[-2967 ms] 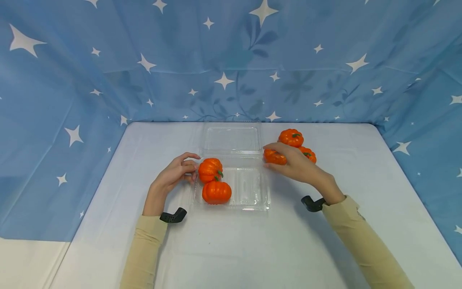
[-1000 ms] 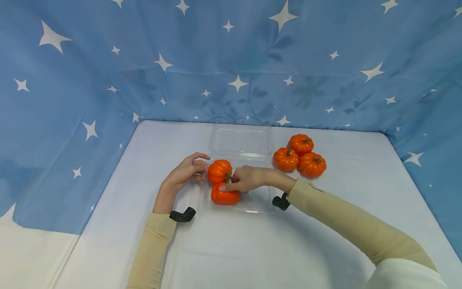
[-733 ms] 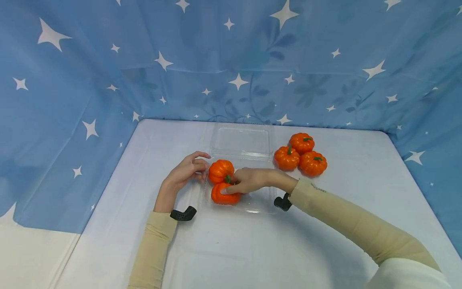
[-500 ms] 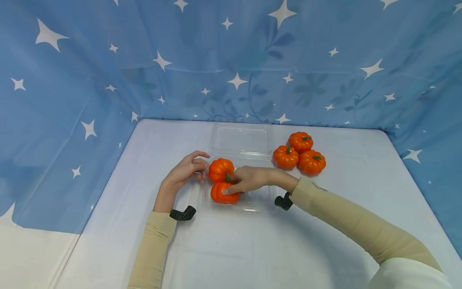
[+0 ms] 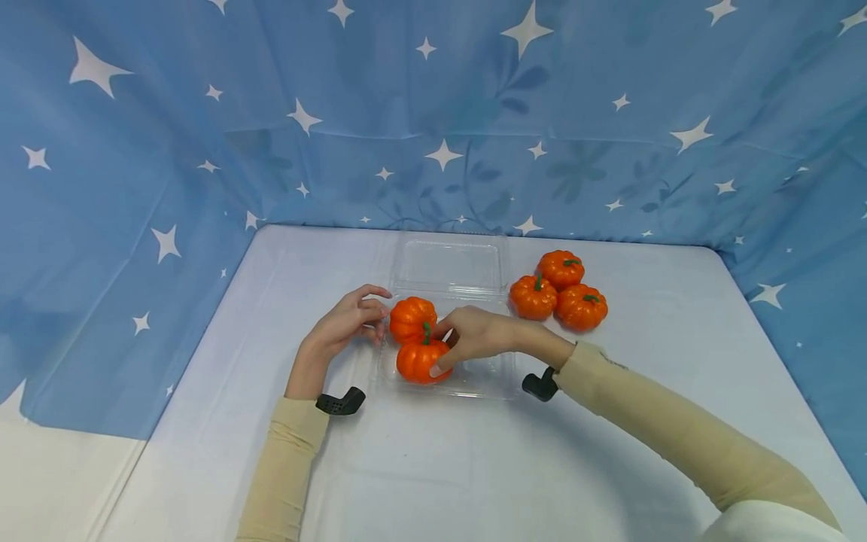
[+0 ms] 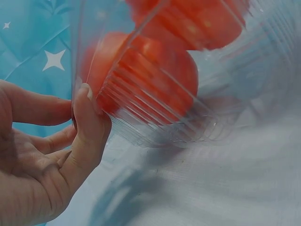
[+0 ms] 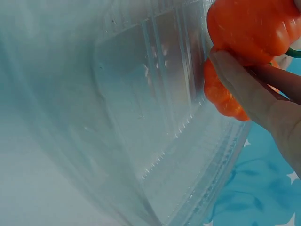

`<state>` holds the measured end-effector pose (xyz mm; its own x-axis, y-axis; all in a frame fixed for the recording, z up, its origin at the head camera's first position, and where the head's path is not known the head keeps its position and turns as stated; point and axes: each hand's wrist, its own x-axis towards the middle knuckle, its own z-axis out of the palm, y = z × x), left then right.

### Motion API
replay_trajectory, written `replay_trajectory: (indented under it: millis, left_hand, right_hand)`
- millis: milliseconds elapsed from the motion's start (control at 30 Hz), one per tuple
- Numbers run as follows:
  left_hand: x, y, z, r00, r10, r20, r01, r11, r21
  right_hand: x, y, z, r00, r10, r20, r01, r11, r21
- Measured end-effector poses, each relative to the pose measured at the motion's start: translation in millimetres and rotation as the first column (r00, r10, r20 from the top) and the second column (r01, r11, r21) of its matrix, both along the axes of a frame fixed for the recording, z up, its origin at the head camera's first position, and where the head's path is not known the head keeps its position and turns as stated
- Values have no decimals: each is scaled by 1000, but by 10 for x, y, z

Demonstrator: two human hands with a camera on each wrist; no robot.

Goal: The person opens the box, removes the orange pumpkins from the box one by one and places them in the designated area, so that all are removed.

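Note:
A clear plastic clamshell box [image 5: 484, 378] lies on the table with its lid folded back. My left hand [image 5: 344, 322] pinches the box's left rim, as the thumb and fingers [image 6: 87, 122] in the left wrist view show. Two small orange toy pumpkins sit in the left part of the box: a back pumpkin [image 5: 409, 318] and a front pumpkin [image 5: 418, 365], whose green stem points upward. My right hand [image 5: 479, 331] holds the front pumpkin from its right side, thumb at the near side and fingers behind. In the right wrist view, a finger [image 7: 235, 77] presses along an orange pumpkin.
Beyond the box base stands its transparent lid [image 5: 448, 263], spread flat toward the curtain. Three more pumpkins cluster right of it: a left one [image 5: 531, 299], a rear one [image 5: 559, 269] and a right one [image 5: 581, 309]. A blue star-patterned curtain [image 5: 379, 98] borders the white table [image 5: 406, 467].
My right hand went from the right cluster into the box. There the front pumpkin has turned, its stem swinging upward, and my thumb has slid to its near right side. The left hand stays put.

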<state>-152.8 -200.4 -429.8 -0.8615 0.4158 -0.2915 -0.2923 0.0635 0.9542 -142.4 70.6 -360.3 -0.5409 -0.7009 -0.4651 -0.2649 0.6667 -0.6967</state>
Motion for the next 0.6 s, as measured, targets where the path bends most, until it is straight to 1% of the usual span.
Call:
replay_trajectory:
  millis: [167, 400, 600]
  left_hand:
    - [1, -14, -8, 1000, -2, 0, 2, 1000, 3]
    - [11, -21, -22, 1000, -4, -12, 4, 1000, -14]
    - [5, -13, -16, 1000, -2, -17, 1, 1000, -20]
  right_hand:
    - [24, 30, 4, 999, -23, -24, 22, 1000, -6]
    - [111, 148, 22, 997, -39, -59, 36, 998, -57]
    - [200, 253, 34, 989, -48, -140, 36, 996, -87]
